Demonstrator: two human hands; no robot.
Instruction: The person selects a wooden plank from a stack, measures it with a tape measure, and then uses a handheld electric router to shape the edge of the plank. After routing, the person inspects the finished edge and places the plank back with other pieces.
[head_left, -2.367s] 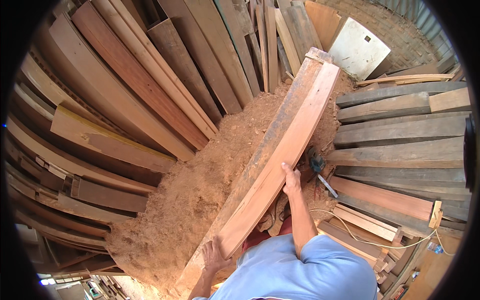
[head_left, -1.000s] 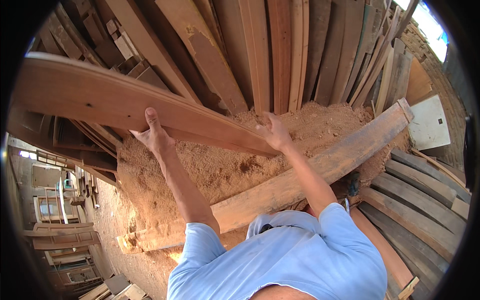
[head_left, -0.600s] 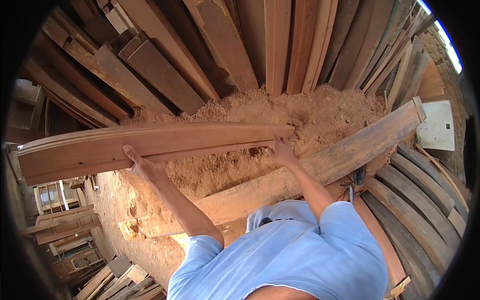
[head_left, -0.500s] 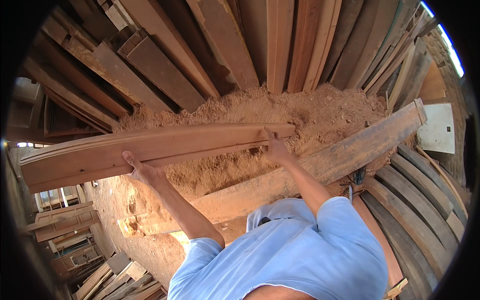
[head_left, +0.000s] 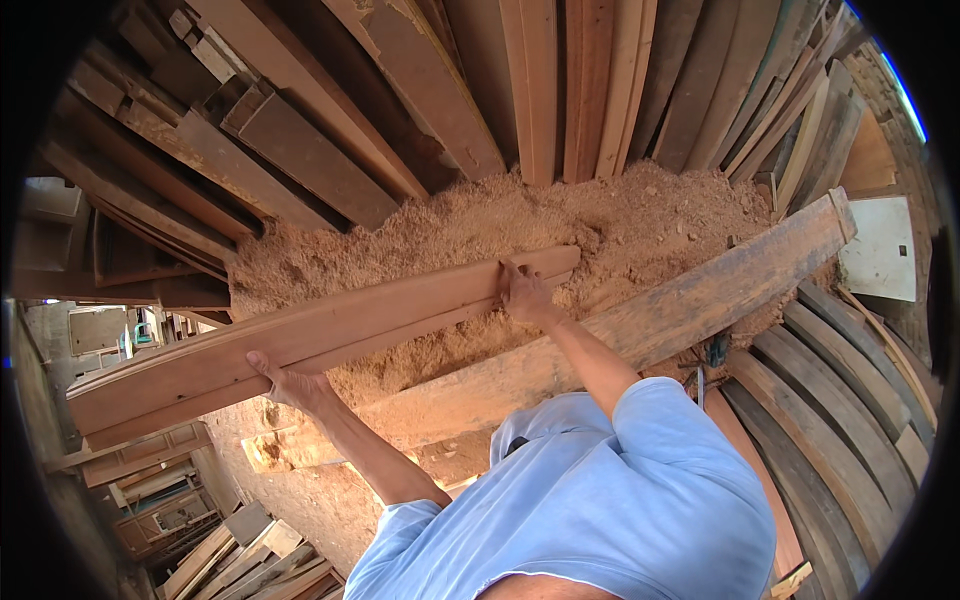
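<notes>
A long reddish-brown wooden plank (head_left: 390, 310) with a grooved edge spans the middle, raised above the sawdust. Its left end sits lower in the picture than its right end. My left hand (head_left: 292, 385) grips the near edge toward the left, its thumb on the upward face and its fingers hidden beneath. Close to the right end, my right hand (head_left: 525, 292) is closed on the plank, fingertips on its face. Between the plank and my body lies a thick, dusty timber beam (head_left: 640, 330), slanting up to the right.
Sawdust (head_left: 660, 220) is heaped beyond the plank. Many boards (head_left: 535, 90) lean side by side along the far side. Stacked planks (head_left: 830, 400) lie at my right, below a white panel (head_left: 880, 250). Scrap wood (head_left: 240, 555) is piled at lower left.
The plank's left end has swung down and nearer to me, so the plank slants more. My right hand has shifted left along with it. Both hands keep their hold.
</notes>
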